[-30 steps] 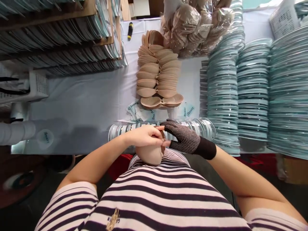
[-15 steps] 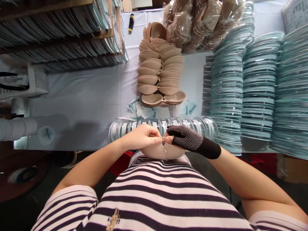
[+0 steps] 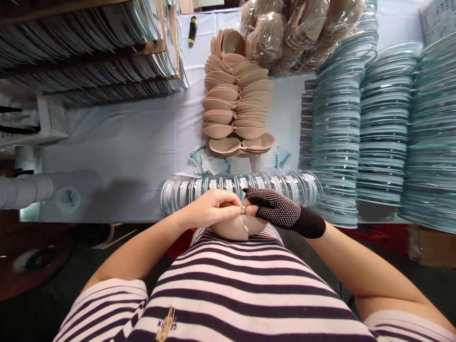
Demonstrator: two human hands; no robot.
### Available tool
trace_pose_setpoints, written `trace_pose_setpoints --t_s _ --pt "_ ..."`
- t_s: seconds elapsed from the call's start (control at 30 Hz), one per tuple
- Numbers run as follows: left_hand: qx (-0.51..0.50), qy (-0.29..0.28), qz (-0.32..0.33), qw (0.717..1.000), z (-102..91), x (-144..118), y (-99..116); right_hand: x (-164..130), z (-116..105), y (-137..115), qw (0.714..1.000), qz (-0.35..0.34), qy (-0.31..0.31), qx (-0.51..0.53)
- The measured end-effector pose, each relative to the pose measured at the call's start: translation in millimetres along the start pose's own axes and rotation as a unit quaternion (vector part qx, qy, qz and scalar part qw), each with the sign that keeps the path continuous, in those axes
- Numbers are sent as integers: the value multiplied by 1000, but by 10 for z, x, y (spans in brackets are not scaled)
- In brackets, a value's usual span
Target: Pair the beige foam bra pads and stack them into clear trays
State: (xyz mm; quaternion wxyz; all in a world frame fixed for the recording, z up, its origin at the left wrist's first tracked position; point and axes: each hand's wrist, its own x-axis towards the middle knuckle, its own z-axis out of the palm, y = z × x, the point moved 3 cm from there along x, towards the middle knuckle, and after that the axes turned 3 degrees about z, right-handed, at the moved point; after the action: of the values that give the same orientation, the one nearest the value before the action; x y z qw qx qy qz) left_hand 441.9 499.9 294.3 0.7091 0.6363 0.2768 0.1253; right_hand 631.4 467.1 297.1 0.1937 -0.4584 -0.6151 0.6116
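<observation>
Close to my striped shirt I hold a beige stick-on bra with two moulded cups. My bare left hand pinches the small clasp between the cups from the left. From the right, my right hand, in a black dotted glove with bare fingertips, grips the same clasp. The two hands nearly meet there, and their fingers hide part of the clasp. Just beyond them lies a row of clear plastic cases. Farther off stands a stack of nested beige bras joined in pairs.
Tall stacks of clear plastic shells fill the right side. Bagged bra cups lie at the back. Printed cards sit before the bra stack. A black-and-yellow cutter, a loaded rack and a white basket are on the left.
The two cups have shifted in my hands: the left cup now overlaps lower in front, and the clasp shows more between my fingertips. Both hands still grip the bra.
</observation>
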Motion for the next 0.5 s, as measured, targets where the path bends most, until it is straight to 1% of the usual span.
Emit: trace_pose_setpoints --t_s 0.07,0.13,0.2,0.23,0.27,0.3,0.37,0.43,0.47,0.5 --pt "-32 -17 11 999 20 26 -41 10 8 30 999 19 -22 41" --pt "-97 -40 14 994 46 70 -123 31 13 79 994 35 -60 86" --pt "-167 -54 13 984 70 127 -232 57 4 128 989 34 -98 109" --pt "-196 -56 12 979 80 157 -286 69 -9 143 989 23 -109 101" --pt "-219 -55 11 974 88 187 -338 80 -28 147 991 5 -110 76" --pt "-234 -52 9 971 94 215 -384 89 -56 136 995 -20 -95 35" --pt "-247 -50 -1 968 109 263 -452 97 -114 73 992 -80 -46 -88" --pt "-263 -56 -10 963 127 300 -480 99 -163 -13 969 -129 -4 -210" --pt "-275 -59 -7 960 131 316 -480 104 -189 -45 959 -141 5 -247" --pt "-286 -57 2 956 124 335 -475 116 -224 -61 954 -141 7 -264"
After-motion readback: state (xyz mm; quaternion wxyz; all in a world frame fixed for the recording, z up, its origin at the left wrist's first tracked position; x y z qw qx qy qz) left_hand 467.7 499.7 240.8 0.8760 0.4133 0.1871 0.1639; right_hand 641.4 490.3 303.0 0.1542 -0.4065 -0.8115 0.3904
